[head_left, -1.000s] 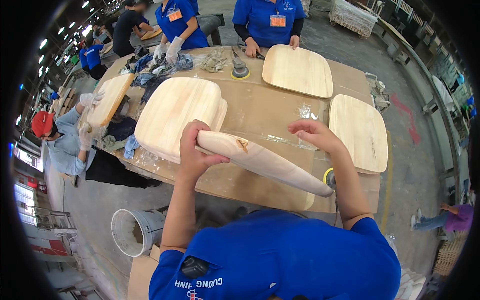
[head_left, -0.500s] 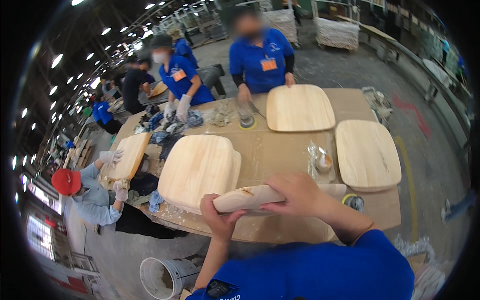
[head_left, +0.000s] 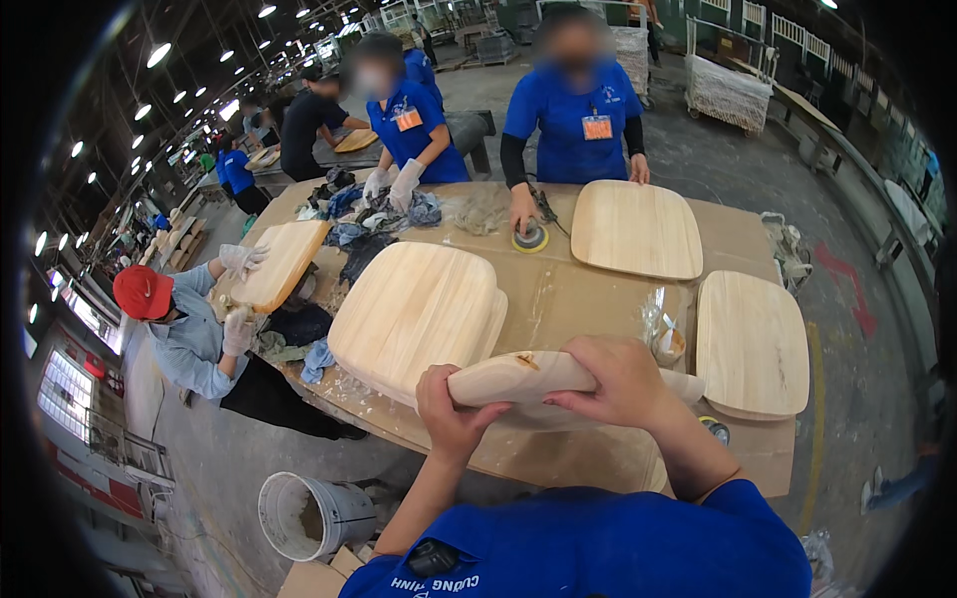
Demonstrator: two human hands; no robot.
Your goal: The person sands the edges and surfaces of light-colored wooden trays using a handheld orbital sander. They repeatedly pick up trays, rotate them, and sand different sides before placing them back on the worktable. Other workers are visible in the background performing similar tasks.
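Observation:
I hold a pale wooden seat panel (head_left: 523, 377) up on its edge at the near side of the table, its narrow side towards me. A brown knot marks that edge. My left hand (head_left: 449, 414) grips the panel's left corner, thumb underneath. Farther right, my right hand (head_left: 620, 384) is wrapped over the same edge, and hides part of it. Just beyond my left hand lies a stack of similar panels (head_left: 414, 309). A round sander (head_left: 714, 430) shows partly beside my right forearm.
More panels are at the right (head_left: 753, 344) and far side (head_left: 635, 229) of the cardboard-covered table (head_left: 558, 299). A co-worker's hand is on another sander (head_left: 530, 237). At left, a gloved person holds a panel (head_left: 271, 264) near rags (head_left: 364, 254). A white bucket (head_left: 317, 515) stands below.
The view has shifted, so the table sits differently in it. My hands keep their hold, and the panel's knotted edge faces me more. The far co-worker's hand has come down onto the sander.

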